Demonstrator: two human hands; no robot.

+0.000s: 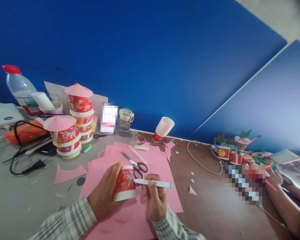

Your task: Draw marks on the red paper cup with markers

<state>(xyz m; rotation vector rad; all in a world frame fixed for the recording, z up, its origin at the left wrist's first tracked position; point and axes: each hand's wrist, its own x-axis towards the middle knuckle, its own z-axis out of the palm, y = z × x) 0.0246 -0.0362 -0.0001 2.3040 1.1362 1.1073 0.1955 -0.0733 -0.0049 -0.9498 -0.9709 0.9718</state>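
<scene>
My left hand point(105, 189) is closed around a red patterned paper cup point(124, 185), which stands upside down or nearly so over pink paper point(130, 220). In my right hand point(155, 196) is a white marker point(156, 183) with a green end at the right; its tip points at or touches the cup's printed side. Just behind the cup lie black-handled scissors point(136, 165), spread apart on the pink sheets. A second marker with a yellow end point(138, 155) rests beside them, and a white capped one point(141, 147) lies farther back.
To the left stand a short cup tower point(66, 135) and a taller one point(81, 110), both with pink cone roofs. Behind are a phone point(109, 118), a water bottle point(125, 123) and stacked cups point(163, 129). A plug point(36, 166) lies left. Another person's hand point(275, 176) works at right.
</scene>
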